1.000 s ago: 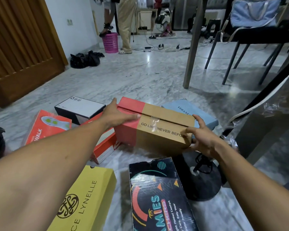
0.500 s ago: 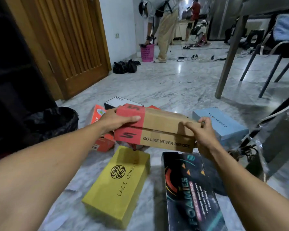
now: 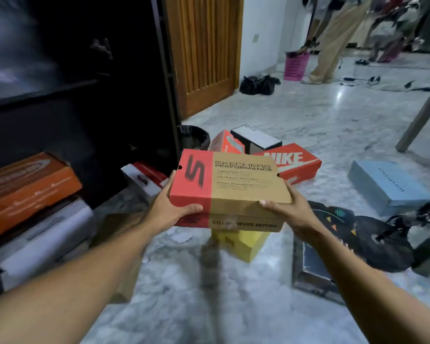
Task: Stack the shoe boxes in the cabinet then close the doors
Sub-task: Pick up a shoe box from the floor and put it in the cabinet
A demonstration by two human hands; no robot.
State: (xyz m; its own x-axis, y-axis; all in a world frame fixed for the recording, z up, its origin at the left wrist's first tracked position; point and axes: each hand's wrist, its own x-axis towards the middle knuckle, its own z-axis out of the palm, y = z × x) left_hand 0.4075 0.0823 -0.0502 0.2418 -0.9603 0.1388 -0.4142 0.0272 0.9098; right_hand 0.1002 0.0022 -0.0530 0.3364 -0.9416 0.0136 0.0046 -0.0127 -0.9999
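Note:
I hold a red-and-brown Skechers shoe box (image 3: 236, 184) level above the floor. My left hand (image 3: 170, 211) grips its red end and my right hand (image 3: 287, 209) grips its brown end. The dark cabinet (image 3: 72, 115) stands open at the left. An orange box (image 3: 25, 192) lies on a white box (image 3: 42, 234) at its bottom left. On the floor lie a red Nike box (image 3: 298, 165), a blue box (image 3: 387, 184), a yellow box (image 3: 241, 244), a black patterned box (image 3: 315, 266), a white-lidded black box (image 3: 256, 139) and an orange-red box (image 3: 225, 142).
A wooden door (image 3: 206, 53) is behind the cabinet. A black bin (image 3: 193, 136) stands by the cabinet's corner. A fan base and cable (image 3: 382, 242) lie at the right. A table leg (image 3: 420, 117) slants at the far right. A person stands by a pink basket (image 3: 296, 65).
I have lifted the Skechers box off the pile and swung it left toward the cabinet. My view turned left, bringing the cabinet and its stacked boxes into sight.

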